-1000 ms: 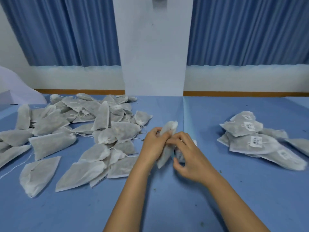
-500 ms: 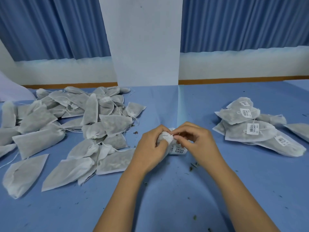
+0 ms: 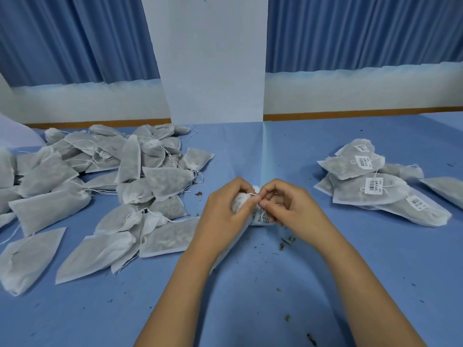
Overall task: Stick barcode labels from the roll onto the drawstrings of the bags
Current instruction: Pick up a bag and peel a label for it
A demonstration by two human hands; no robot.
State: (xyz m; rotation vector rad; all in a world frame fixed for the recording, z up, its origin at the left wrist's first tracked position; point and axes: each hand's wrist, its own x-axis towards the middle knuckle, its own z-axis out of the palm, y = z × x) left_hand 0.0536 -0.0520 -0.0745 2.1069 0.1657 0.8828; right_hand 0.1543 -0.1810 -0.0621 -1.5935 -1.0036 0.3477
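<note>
Blue table [image 3: 375,259]: unlabelled bags [image 3: 100,186] left, labelled bags [image 3: 350,194] right

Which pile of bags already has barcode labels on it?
The smaller pile on the right: white barcode labels show on several of its bags. The bigger pile on the left shows only bare bags and drawstrings.

Blue curtains [image 3: 75,38], white pillar [image 3: 213,58], blue-covered table [image 3: 250,296], wooden edge strip [image 3: 350,116]
</note>
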